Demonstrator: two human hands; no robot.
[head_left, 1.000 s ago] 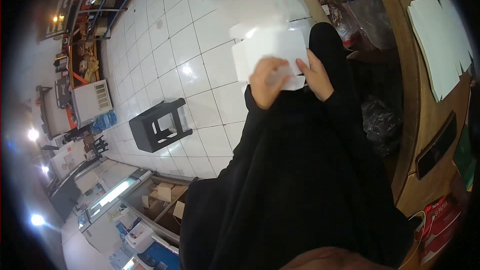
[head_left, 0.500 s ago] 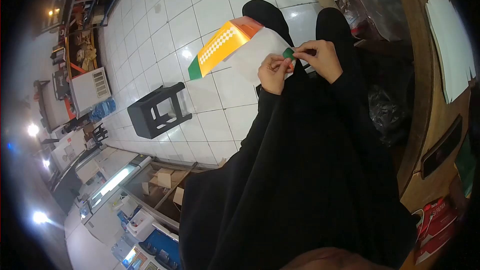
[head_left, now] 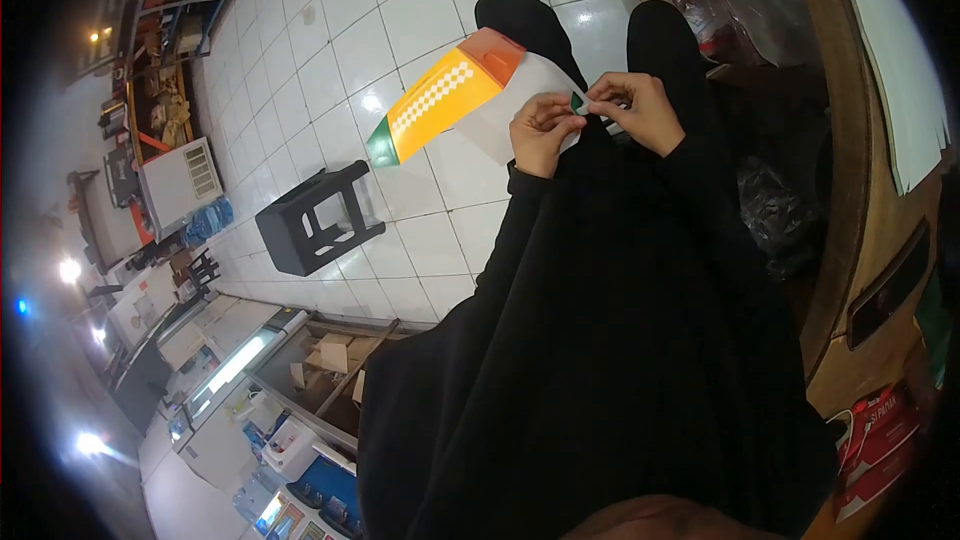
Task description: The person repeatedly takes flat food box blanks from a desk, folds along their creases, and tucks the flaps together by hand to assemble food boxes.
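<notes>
A folded sheet of printed card (head_left: 432, 108) reaches out over my knees, yellow with a row of white diamonds, green at its far tip and orange along the top. Its plain whitish side (head_left: 497, 118) faces up nearer to me. My left hand (head_left: 541, 137) is closed on the near end of the card, thumb against bent fingers. Opposite it, my right hand (head_left: 642, 114) pinches the same end, where a small green part (head_left: 577, 102) shows between the fingertips. The fingers hide the exact fold there.
A black plastic stool (head_left: 315, 218) stands on the white tiled floor (head_left: 420, 205) to the left. On the right, a wooden desk (head_left: 822, 335) carries white paper sheets (head_left: 900, 90), a dark phone (head_left: 888, 285) and a red bag (head_left: 880, 440). Clear plastic bags (head_left: 745, 10) lie beside my legs.
The card's far end has tilted and shifted slightly left. Both hands stay at its near end; the green part there has turned, and less of it shows.
</notes>
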